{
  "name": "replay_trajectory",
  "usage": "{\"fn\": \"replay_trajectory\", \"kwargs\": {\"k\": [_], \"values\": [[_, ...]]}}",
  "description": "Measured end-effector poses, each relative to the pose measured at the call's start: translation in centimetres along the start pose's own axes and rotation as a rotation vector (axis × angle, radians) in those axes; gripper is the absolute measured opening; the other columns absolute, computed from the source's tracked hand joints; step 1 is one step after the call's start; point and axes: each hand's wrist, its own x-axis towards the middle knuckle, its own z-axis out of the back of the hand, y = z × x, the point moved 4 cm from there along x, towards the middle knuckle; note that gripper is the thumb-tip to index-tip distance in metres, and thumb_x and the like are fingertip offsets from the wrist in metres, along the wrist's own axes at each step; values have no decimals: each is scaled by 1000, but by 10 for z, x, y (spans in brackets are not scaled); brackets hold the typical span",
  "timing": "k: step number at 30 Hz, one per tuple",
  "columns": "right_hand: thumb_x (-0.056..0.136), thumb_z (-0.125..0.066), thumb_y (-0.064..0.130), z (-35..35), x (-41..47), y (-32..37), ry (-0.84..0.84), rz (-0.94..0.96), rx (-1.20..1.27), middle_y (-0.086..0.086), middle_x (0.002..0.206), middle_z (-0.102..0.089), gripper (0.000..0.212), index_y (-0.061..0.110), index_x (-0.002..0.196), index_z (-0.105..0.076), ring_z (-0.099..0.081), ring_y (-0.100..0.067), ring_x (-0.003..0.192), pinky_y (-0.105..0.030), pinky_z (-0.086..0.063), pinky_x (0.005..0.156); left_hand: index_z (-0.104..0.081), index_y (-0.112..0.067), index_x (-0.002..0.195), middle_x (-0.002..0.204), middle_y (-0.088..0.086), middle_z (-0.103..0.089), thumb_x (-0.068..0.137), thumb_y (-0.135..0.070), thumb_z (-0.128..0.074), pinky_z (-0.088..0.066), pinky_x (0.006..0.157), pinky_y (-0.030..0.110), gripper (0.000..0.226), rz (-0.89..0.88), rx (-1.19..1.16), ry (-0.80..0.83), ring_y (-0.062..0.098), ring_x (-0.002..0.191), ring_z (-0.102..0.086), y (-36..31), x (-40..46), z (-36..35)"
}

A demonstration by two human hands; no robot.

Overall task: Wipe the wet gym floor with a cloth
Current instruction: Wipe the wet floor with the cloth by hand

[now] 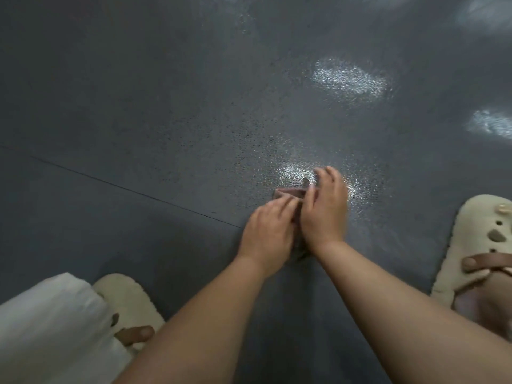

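1. We see both hands low on the dark grey floor [166, 112], side by side and touching.
2. Our left hand [267, 234] lies with fingers fairly straight on the brownish cloth [289, 193], pressing it down.
3. Our right hand [324, 212] curls its fingers over the cloth's right part, gripping it.
4. The cloth sits at the edge of a glistening wet patch [293, 171].
5. Cream slippers [471, 245] flank our arms.

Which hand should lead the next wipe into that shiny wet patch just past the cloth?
Right, probably. The right hand already reaches over the cloth to the wet patch; the left hand rests on the cloth's near edge.
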Motion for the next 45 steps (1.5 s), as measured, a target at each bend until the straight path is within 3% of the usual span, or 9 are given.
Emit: {"fn": "replay_trajectory", "kwargs": {"k": [4,7,11,15,21,26,31,38,45], "values": [[83,-36,39,-35,-49,6,223,168,-352,-19,134,-52,56,9,125,-59,-49,-42,121,-51,-30,106,-59,-4,116,118,19,-61,72,-18,-32,-49,82,38,53,207,37,-104,38,99,-61,44,0,24],[80,-29,57,-52,-65,3,355,122,-531,-16,147,-38,75,15,141,-42,-29,-40,136,-58,-12,110,-57,3,121,125,25,-54,73,-9,-39,-44,92,50,53,306,48,-104,45,110,-53,52,0,31],[91,-15,59,-35,-31,-26,462,362,-636,0,160,0,61,42,148,-2,6,-32,146,-62,10,107,-44,-7,138,146,14,-37,84,-2,-53,-24,109,42,54,318,82,-32,33,133,-31,38,-1,24],[97,-15,56,15,34,-82,391,135,-695,4,158,15,53,51,143,11,16,-34,144,-67,10,105,-29,-17,146,155,7,-17,92,-17,-48,-15,112,35,57,293,186,75,24,140,-17,15,-3,10],[100,-19,48,23,52,-82,306,-190,-537,3,159,13,52,47,147,3,16,-35,143,-72,5,105,-28,-20,146,157,2,-18,90,-11,-48,-16,112,35,61,348,200,104,21,139,-22,11,0,12],[98,-24,49,-34,-40,-16,469,185,-525,1,159,6,52,46,147,-7,9,-37,144,-69,12,102,-38,-15,142,126,14,-57,83,-3,-48,-21,102,33,61,438,139,15,30,119,-46,16,11,30],[86,-31,51,-22,-82,-48,626,541,-568,-1,144,-46,50,42,130,-53,-41,-34,133,-57,-19,108,-36,-17,142,130,10,-52,85,-10,-49,-20,108,37,59,410,254,28,27,123,-42,1,21,27],[99,-13,51,74,9,-151,320,-67,-677,2,159,11,52,44,147,4,11,-25,146,-53,10,112,-10,-27,150,158,6,-5,90,-31,-54,-6,115,39,74,149,307,303,22,143,-8,-51,13,-17],[96,-27,46,34,-53,-117,188,-237,-562,-8,158,-13,56,38,149,-10,-11,-37,144,-61,-2,111,-10,-27,149,158,16,2,81,-50,-65,-8,115,41,91,163,529,395,27,144,-8,-72,19,-33]]}}
